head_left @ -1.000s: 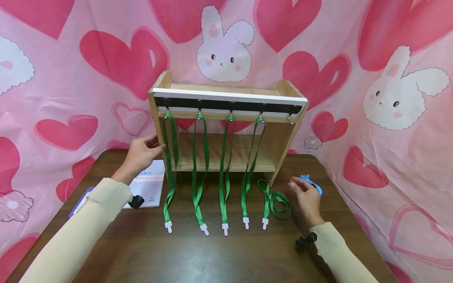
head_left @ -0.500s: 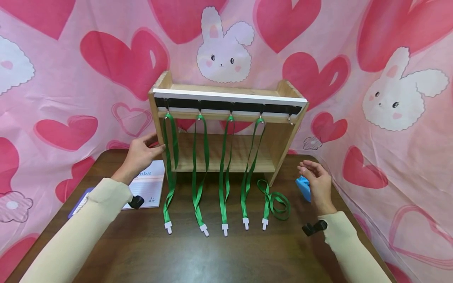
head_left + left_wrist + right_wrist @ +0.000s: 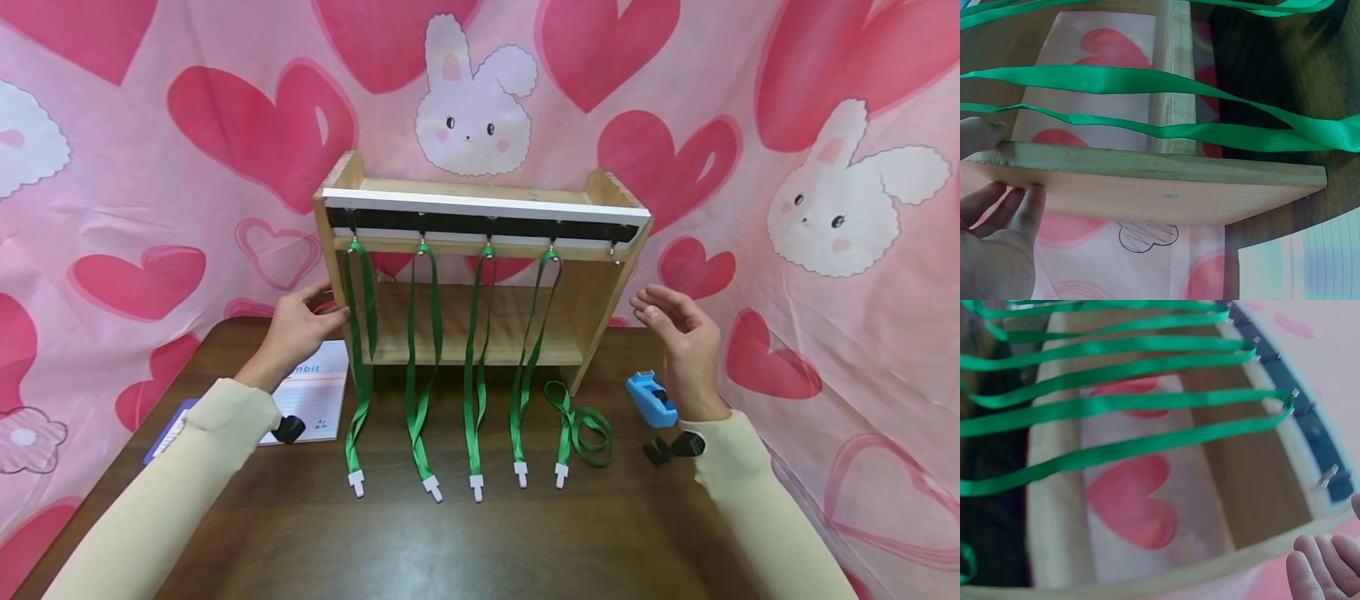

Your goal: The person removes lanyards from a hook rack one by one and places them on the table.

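Note:
My left hand (image 3: 300,329) grips the left side panel of a wooden shelf (image 3: 588,292); in the left wrist view the thumb is at the panel's front edge and the fingers (image 3: 1029,209) lie against its outer face. Several green lanyards (image 3: 472,375) with white clips hang from metal hooks along the shelf's black strip (image 3: 525,225). The rightmost hook (image 3: 615,252) carries nothing. Raised beside the shelf's right side, my right hand (image 3: 686,346) is empty, its fingers loosely bent. Another green lanyard (image 3: 574,421) lies looped on the table below that side.
A blue tape dispenser (image 3: 651,400) stands on the brown table (image 3: 480,550) just under my right hand. On the left lie a white notebook (image 3: 315,408) and a purple-edged pad (image 3: 168,433). A pink cloth with hearts and rabbits (image 3: 262,142) hangs behind.
My right hand has risen from beside the looped lanyard, over the tape dispenser, to a place beside the shelf's right side. The left hand and the lanyards have stayed put.

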### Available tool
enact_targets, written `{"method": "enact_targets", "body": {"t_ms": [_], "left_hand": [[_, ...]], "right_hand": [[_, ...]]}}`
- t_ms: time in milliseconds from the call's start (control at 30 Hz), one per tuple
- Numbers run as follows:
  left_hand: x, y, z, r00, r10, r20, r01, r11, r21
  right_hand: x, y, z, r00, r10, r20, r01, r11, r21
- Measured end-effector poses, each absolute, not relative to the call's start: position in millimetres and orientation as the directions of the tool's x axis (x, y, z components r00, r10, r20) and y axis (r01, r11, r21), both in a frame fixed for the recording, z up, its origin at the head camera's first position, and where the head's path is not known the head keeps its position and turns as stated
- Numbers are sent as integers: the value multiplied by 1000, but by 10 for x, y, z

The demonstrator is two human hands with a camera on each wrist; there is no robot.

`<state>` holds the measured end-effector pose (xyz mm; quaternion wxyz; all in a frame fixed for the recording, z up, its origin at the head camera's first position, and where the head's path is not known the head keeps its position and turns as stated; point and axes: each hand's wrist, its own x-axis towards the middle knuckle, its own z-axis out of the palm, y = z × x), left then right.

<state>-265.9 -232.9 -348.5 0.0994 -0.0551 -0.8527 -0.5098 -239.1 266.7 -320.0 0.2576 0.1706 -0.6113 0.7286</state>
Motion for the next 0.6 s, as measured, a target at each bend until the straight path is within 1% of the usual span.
{"method": "enact_targets", "body": {"t_ms": [267,433,600], "left_hand": [[-2690,-2308,-3482,-971,-6,239,211,448,869],[-2694,-2308,-3488,-965,4,264,238,441,865],[-2686,-2332,-3492,-963,15,267,246,444,861]], "right_hand": [[-2353,2463,-2943,-800,95,592,-600,-103,-794],[-2372,2400,-2890,-793,50,607,-608,-101,-787],[-2398,2308,-2879,-793,37,608,-608,-102,-787]]}}
